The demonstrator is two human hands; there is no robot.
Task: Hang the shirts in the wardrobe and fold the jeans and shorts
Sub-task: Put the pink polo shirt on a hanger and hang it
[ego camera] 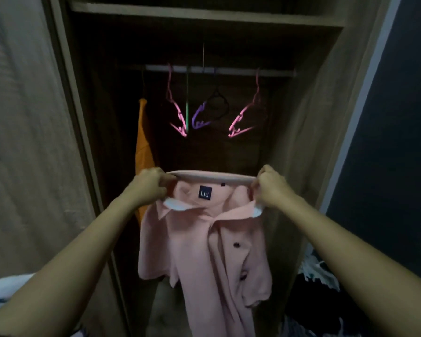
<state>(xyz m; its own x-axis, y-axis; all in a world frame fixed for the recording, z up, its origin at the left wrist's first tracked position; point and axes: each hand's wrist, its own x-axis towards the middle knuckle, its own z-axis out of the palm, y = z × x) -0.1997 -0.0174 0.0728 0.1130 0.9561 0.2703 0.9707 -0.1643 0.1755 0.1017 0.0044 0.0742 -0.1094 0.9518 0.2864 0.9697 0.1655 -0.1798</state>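
Pretty dim in here. Brown wood-grain wardrobe (309, 132) straight ahead, dark inside, with a shelf (204, 17) across the top. Pale grey panel (22, 117) on the left, dark blue wall (399, 142) on the right.

Matt pink cloth shirt (204, 251), glossy plastic hangers (178, 113), wood-grain wardrobe (309, 117).

The pale pink collared cotton polo shirt (204, 239) hangs before the open brown wooden wardrobe (314, 117), its collar held between the left hand (148, 186) at nine o'clock and the right hand (270, 188) at three. Behind it, at twelve o'clock, pink, purple and black plastic hangers (175, 110) hang on the metal rail (229, 70). An orange fabric garment (142, 142) hangs inside at ten o'clock, left of them.
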